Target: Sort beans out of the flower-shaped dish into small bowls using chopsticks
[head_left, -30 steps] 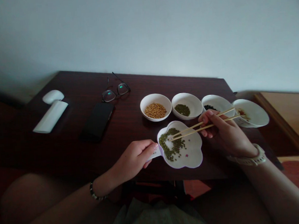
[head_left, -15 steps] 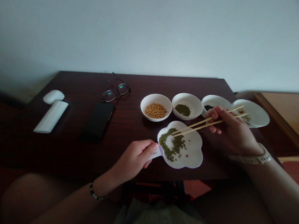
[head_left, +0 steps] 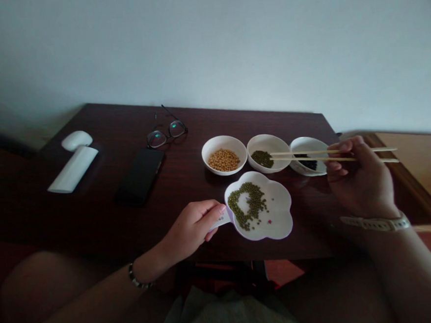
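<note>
Two hands are working at the lower middle and right of the frame. The left hand [head_left: 192, 227] is closing around the short handle [head_left: 219, 221] of a white flower-shaped dish [head_left: 280, 216], apparently keeping the dish steady near the front edge of the table [head_left: 197, 118]. Green mung beans [head_left: 248, 206] are lying in a loose, curving heap across the dish. A beaded bracelet [head_left: 137, 280] is circling the left wrist. The right hand [head_left: 360, 181], wearing a pale watch strap [head_left: 375, 223], is pinching a pair of wooden chopsticks [head_left: 311, 156] in a narrow grip, holding them level with their tips over the middle bowl [head_left: 269, 143], which is holding a small mound of green beans [head_left: 262, 158]. Beyond the dish, a row of small white bowls seems placed to keep each kind apart: yellow soybeans [head_left: 224, 160] are filling the left bowl [head_left: 223, 141], and black beans [head_left: 307, 162] are lying in the right one [head_left: 308, 144]. Toward the upper left of the table, a black phone [head_left: 139, 176], folded-open glasses [head_left: 167, 133], a white bar-shaped device [head_left: 73, 169] and a white mouse [head_left: 76, 140] are resting. A pale wall [head_left: 207, 44] is rising behind everything.
</note>
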`<move>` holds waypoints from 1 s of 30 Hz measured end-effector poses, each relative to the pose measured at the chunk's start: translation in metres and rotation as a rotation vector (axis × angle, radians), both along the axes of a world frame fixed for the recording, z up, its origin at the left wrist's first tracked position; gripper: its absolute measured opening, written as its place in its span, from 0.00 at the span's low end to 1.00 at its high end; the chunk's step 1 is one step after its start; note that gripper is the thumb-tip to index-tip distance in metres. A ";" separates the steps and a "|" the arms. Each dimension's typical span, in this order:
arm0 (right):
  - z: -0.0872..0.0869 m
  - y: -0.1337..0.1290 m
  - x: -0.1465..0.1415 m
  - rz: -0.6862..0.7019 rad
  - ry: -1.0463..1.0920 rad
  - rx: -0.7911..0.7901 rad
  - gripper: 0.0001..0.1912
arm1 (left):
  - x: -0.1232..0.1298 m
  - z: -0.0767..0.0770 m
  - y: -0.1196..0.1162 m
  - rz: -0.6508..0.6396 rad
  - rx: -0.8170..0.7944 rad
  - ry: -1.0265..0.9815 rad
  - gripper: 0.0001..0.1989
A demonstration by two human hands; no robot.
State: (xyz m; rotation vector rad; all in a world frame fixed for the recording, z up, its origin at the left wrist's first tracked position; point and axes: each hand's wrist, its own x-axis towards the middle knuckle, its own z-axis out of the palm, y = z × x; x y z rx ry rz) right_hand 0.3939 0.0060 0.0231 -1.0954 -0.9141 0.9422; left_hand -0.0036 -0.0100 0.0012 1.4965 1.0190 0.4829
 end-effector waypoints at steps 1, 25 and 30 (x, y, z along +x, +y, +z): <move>0.001 -0.001 -0.004 0.014 0.006 -0.026 0.16 | 0.001 0.000 0.000 0.000 0.000 -0.007 0.24; -0.001 -0.011 -0.030 0.218 -0.085 -0.255 0.21 | 0.008 0.000 0.002 0.005 0.049 -0.047 0.24; 0.004 -0.010 -0.032 0.204 -0.067 -0.207 0.22 | 0.008 0.000 0.002 0.010 0.048 -0.054 0.24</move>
